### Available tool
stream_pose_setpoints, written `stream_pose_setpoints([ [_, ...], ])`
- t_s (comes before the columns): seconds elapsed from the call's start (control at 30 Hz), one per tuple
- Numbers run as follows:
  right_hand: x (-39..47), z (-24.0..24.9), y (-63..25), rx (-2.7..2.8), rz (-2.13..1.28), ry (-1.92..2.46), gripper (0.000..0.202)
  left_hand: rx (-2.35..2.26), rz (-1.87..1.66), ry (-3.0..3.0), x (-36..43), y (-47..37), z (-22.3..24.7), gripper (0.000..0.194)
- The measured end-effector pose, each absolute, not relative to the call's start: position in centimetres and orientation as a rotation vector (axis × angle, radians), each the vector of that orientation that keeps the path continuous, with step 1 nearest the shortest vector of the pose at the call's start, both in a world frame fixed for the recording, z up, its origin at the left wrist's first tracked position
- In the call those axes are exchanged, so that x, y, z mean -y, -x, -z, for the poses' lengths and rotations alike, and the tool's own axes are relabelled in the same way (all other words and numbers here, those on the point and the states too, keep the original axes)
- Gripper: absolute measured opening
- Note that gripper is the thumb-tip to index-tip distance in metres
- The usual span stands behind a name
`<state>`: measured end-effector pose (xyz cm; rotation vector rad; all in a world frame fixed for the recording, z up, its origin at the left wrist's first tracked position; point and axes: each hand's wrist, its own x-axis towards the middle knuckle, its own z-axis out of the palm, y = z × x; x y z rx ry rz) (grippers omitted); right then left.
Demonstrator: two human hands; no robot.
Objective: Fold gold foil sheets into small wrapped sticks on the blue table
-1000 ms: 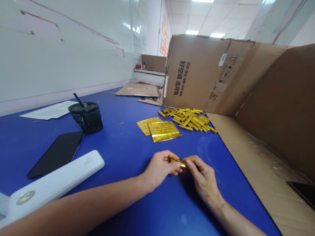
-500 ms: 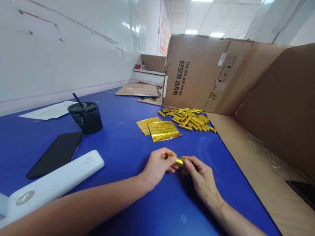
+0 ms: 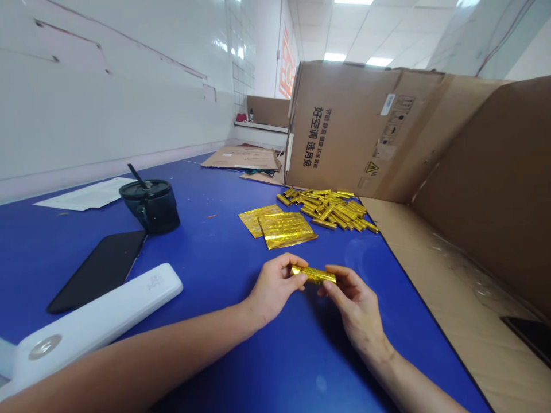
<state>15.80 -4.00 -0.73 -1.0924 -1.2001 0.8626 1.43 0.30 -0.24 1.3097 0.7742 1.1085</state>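
A small gold foil roll (image 3: 313,275) is held between my two hands above the blue table (image 3: 206,246). My left hand (image 3: 278,285) pinches its left end between thumb and fingers. At the right end, the thumb and fingers of my right hand (image 3: 355,301) close around the roll. Flat gold foil sheets (image 3: 287,229) lie overlapped just beyond my hands. Behind and to the right of them is a loose pile of gold rolls (image 3: 336,209).
On the left are a dark lidded cup (image 3: 150,206), a black phone-like slab (image 3: 97,269), a white device (image 3: 103,312) and white paper (image 3: 86,194). A large cardboard box (image 3: 353,126) stands at the back right; flat cardboard (image 3: 241,157) lies behind.
More of the gold roll shows between my hands. My right hand has shifted slightly up and right, its fingers now nearer the roll's right end.
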Motion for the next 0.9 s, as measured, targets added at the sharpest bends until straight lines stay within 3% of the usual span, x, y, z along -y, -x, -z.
stream_pose_setpoints([
  [0.57,4.08,0.50,-15.86,1.160,-0.892,1.149,0.019,-0.818,-1.076,-1.189,-0.46,-1.32,-0.31,0.021],
  [0.73,3.94,0.50,-15.98,1.147,-0.859,1.124,0.021,-0.734,-1.066,-1.311,-0.59,-1.14,-0.16,0.032],
  [0.9,4.13,0.51,-15.87,1.190,-0.832,1.098,0.019,-0.786,-1.053,-1.282,-0.54,-1.27,-0.23,0.025],
])
